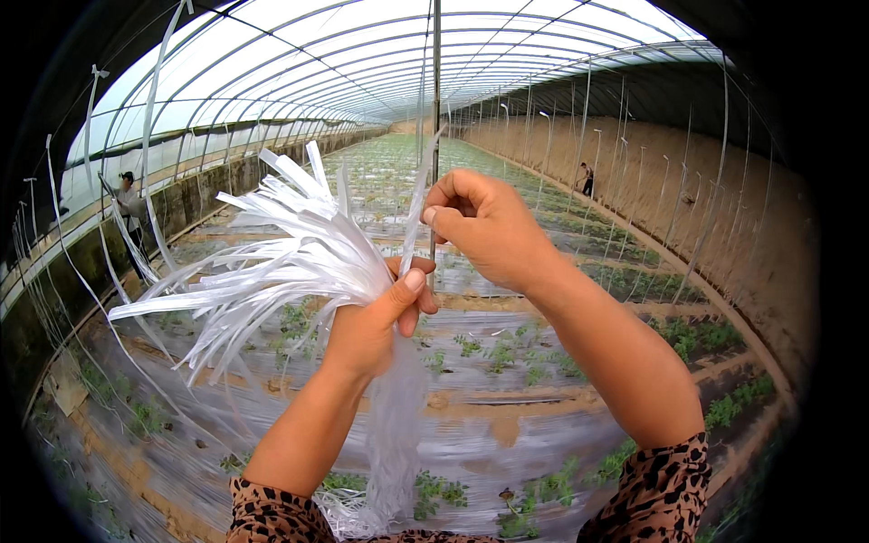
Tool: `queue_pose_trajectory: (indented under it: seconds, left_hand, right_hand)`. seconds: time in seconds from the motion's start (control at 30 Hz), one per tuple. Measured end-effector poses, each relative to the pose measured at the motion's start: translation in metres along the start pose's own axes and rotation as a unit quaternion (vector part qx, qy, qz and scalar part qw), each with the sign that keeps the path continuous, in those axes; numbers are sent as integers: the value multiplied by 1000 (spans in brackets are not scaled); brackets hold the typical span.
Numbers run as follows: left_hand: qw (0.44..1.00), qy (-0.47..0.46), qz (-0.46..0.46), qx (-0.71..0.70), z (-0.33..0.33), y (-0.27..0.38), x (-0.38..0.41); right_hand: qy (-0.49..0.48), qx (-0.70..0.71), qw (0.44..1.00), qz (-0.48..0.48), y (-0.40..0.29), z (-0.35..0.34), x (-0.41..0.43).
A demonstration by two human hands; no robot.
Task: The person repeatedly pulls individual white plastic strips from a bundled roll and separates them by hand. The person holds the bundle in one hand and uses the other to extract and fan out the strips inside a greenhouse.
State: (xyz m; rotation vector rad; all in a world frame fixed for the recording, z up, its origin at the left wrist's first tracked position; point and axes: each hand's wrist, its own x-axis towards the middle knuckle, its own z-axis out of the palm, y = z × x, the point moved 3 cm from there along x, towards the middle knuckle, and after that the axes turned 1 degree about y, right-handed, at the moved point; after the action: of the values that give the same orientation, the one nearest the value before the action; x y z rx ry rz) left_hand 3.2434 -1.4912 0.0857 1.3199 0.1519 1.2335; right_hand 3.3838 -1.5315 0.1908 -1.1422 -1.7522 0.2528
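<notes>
My left hand (380, 312) is closed around a thick bundle of white plastic strips (305, 251). Their cut ends fan out to the upper left, and the long lower lengths (397, 421) hang beneath the hand towards a loose heap by my body. One single strip (415, 210) rises apart from the rest, out of the left fist and up past my right hand (475, 220). The right thumb and forefinger are bent together at this strip's edge; whether they pinch it cannot be made out.
Young green plants (502, 356) grow in rows through plastic mulch film (495, 427). A slim upright post (436, 81) stands straight ahead. White strips (151, 136) hang on the left. One person (129, 203) is at the left wall, another (587, 180) far off beside the earthen wall (747, 210).
</notes>
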Motion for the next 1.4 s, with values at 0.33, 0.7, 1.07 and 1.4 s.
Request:
queue_pose_trajectory:
  seconds: [0.33, 0.7, 1.07, 1.4]
  left_hand:
    - [998, -15, -53, 27, -17, 12, 0]
    - [996, -86, -11, 23, 15, 16, 15]
    - [969, -10, 247, 8, 38, 96, 68]
    - [961, -40, 268, -55, 85, 212, 145]
  right_hand:
    - [29, -426, 767, -480, -43, 12, -22]
    - [-150, 19, 986, -74, -38, -28, -24]
    - [77, 227, 961, -141, -103, -88, -8]
    - [114, -344, 854, -373, -203, -94, 107]
